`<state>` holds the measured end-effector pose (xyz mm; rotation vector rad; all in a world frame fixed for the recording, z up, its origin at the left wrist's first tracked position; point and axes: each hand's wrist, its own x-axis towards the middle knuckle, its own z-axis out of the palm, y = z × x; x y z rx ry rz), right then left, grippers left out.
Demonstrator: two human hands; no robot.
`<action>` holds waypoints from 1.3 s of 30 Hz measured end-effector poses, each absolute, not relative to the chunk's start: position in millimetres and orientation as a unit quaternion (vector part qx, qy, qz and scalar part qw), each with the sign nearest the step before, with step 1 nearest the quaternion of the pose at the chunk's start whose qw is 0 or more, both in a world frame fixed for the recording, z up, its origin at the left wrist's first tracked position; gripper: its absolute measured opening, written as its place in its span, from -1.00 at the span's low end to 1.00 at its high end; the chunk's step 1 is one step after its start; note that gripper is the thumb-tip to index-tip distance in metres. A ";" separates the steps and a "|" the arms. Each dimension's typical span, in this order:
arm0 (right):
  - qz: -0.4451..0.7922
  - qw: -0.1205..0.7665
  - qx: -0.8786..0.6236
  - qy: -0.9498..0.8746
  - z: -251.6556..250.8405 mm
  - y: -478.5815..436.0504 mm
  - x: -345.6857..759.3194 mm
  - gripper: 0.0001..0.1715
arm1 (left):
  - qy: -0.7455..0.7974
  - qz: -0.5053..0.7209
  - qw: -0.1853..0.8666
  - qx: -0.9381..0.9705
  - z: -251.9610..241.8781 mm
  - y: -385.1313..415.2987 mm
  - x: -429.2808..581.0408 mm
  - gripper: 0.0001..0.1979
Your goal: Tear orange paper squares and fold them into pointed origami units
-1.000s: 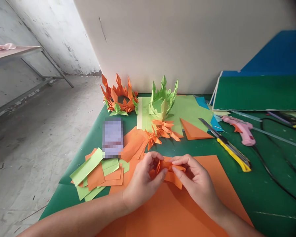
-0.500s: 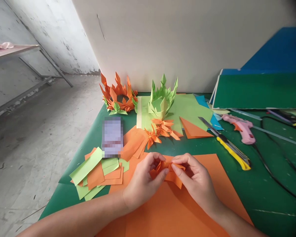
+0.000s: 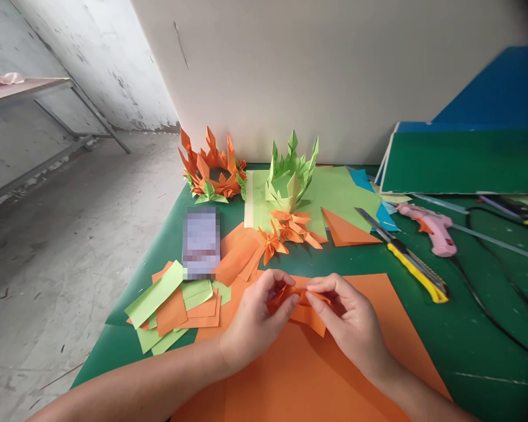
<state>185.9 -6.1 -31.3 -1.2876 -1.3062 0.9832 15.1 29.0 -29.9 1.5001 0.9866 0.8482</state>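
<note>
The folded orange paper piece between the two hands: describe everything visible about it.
The folded orange paper piece is small, creased and matte, with several pointed flaps. It is held just above a large orange sheet on the green table. The left hand pinches its left end and the right hand its top right, fingers curled over it. Much of it is hidden by both hands.

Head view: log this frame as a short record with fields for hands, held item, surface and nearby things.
left hand: pinching the folded orange paper piece
right hand: pinching the same piece from the other side
surface: green table, large orange sheet under the hands
behind: orange paper crown, green paper crown
right side: yellow utility knife, pink glue gun
left side: paper scraps
</note>
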 end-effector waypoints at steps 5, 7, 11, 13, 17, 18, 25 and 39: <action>0.384 0.500 -0.545 -0.553 -30.2 -5.7 186.1 -0.90 | 0.410 0.355 0.559 0.627 -30.4 28.5 15.1 -0.93; 0.382 0.496 -0.546 -0.556 -30.5 -5.4 185.9 -0.91 | 0.412 0.355 0.561 0.624 -30.8 28.5 15.1 -0.92; 0.378 0.496 -0.544 -0.562 -32.5 -5.0 185.4 -0.92 | 0.412 0.352 0.561 0.626 -30.6 28.4 15.3 -0.91; 0.371 0.498 -0.543 -0.565 -33.4 -5.4 185.4 -0.93 | 0.416 0.351 0.555 0.629 -29.7 28.3 15.5 -0.90; 0.359 0.496 -0.547 -0.571 -33.8 -5.9 185.6 -0.94 | 0.420 0.348 0.540 0.641 -28.1 27.8 15.4 -0.91; 0.356 0.495 -0.548 -0.572 -33.8 -5.9 185.6 -0.94 | 0.421 0.346 0.537 0.644 -28.1 27.7 15.3 -0.91; 0.326 0.499 -0.549 -0.586 -35.3 -4.6 184.6 -0.94 | 0.418 0.346 0.552 0.633 -30.4 28.6 15.7 -0.92; 0.306 0.476 -0.558 -0.607 -36.7 -6.4 185.8 -0.91 | 0.429 0.335 0.532 0.649 -30.6 29.0 15.6 -0.90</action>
